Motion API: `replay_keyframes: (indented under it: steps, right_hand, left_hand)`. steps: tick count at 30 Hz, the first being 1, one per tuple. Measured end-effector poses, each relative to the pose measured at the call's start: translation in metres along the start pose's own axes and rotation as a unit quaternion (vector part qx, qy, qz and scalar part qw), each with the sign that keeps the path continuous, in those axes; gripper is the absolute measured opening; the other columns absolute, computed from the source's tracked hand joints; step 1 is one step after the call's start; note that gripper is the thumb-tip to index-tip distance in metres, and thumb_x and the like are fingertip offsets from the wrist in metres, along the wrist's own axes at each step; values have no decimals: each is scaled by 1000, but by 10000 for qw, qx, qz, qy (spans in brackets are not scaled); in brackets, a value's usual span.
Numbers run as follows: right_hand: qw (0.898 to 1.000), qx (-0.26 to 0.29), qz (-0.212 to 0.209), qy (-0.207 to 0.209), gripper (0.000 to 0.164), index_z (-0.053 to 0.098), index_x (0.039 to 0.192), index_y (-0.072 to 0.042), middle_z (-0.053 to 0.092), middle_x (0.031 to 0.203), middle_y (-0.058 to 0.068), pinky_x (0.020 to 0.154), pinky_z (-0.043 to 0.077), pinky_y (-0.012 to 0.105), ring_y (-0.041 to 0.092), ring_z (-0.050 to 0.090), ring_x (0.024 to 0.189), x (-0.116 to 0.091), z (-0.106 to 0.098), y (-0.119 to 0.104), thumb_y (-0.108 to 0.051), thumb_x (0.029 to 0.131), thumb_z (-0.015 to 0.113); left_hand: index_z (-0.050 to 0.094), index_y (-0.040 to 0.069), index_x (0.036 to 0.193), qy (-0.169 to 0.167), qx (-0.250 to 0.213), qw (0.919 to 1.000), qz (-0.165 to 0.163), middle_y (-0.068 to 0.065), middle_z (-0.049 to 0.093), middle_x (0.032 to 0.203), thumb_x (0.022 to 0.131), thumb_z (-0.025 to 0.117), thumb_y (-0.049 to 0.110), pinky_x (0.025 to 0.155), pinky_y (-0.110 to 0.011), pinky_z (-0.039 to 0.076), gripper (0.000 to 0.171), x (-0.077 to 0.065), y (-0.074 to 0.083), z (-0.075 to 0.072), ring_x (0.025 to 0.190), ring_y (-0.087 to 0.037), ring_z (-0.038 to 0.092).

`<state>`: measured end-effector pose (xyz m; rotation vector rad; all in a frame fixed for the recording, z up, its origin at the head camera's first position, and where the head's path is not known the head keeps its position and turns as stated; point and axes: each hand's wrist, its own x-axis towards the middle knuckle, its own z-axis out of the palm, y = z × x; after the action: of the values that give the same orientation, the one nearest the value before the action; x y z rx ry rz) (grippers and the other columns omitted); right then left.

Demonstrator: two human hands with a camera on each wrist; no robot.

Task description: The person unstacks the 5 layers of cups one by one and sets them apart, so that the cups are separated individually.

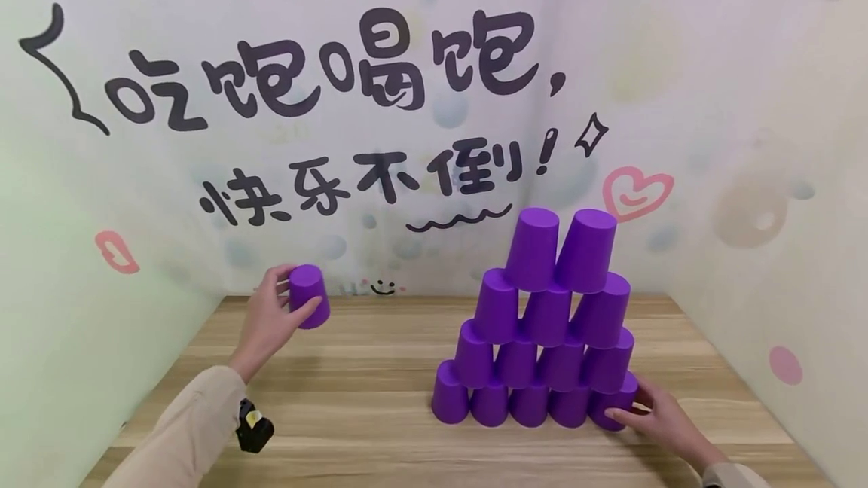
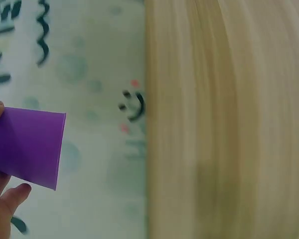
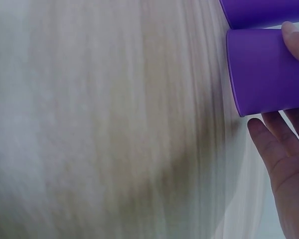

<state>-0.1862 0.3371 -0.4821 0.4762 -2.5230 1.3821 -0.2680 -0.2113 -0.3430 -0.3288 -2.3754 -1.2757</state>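
Note:
My left hand point(image 1: 267, 322) holds one purple cup point(image 1: 307, 296) upside down, thumb on its near side and fingers behind it. In the left wrist view this cup point(image 2: 30, 147) shows against the wall. To the right stands a pyramid of upside-down purple cups point(image 1: 542, 322), with two cups in its top row, three below them and several in each lower row. My right hand point(image 1: 667, 424) grips the cup at the bottom right corner point(image 1: 613, 405), thumb in front and fingers around its far side. The right wrist view shows that cup point(image 3: 264, 72) beside its neighbour.
The stack stands on a wood-grain table point(image 1: 339, 413). A printed backdrop point(image 1: 380, 262) with lettering hangs right behind the table, and pale walls flank both sides. A small black device point(image 1: 255, 428) shows below my left sleeve point(image 1: 183, 428).

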Motion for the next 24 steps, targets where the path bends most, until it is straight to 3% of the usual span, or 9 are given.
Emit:
replay_keyframes:
  steps: [7, 10, 13, 18, 24]
  right_hand:
    - [10000, -65, 0, 3, 55, 43, 117, 13, 56, 97, -22, 62, 52, 26, -1, 57, 82, 0, 0, 0, -2, 72, 71]
    - [9999, -96, 74, 8, 56, 43, 118, 13, 56, 96, -22, 62, 52, 25, -1, 57, 82, 0, -1, 0, -3, 72, 71]
    - [9999, -96, 114, 21, 56, 43, 117, 13, 56, 96, -22, 61, 52, 25, -1, 57, 82, 0, -1, -1, -3, 72, 71]
    - [9999, -80, 123, 17, 55, 43, 117, 13, 56, 96, -22, 61, 52, 25, -1, 57, 82, 0, -1, -2, -3, 72, 71]
    - [9999, -114, 21, 31, 55, 44, 116, 12, 56, 96, -22, 61, 52, 26, -1, 57, 82, 1, 0, -1, -2, 71, 71]
  left_hand:
    - [30, -6, 127, 354, 41, 9964, -771, -30, 38, 123, 79, 66, 11, 89, -52, 39, 63, -20, -55, -5, 111, -45, 40]
    - [28, -6, 129, 405, 59, 9953, -878, -31, 37, 124, 81, 65, 27, 86, -56, 39, 69, -25, -78, -3, 111, -46, 39]
    - [30, -4, 127, 521, 237, 9936, -970, -30, 39, 123, 80, 65, 31, 85, -56, 40, 68, -30, -93, 2, 111, -45, 40]
    - [30, -6, 125, 599, 305, 9891, -1312, -31, 38, 124, 81, 64, 11, 91, -54, 35, 58, -38, -101, 10, 113, -45, 38]
    - [27, -11, 126, 517, 177, 9849, -1640, -33, 34, 125, 81, 62, 4, 96, -53, 31, 59, -48, -109, 13, 114, -46, 35]
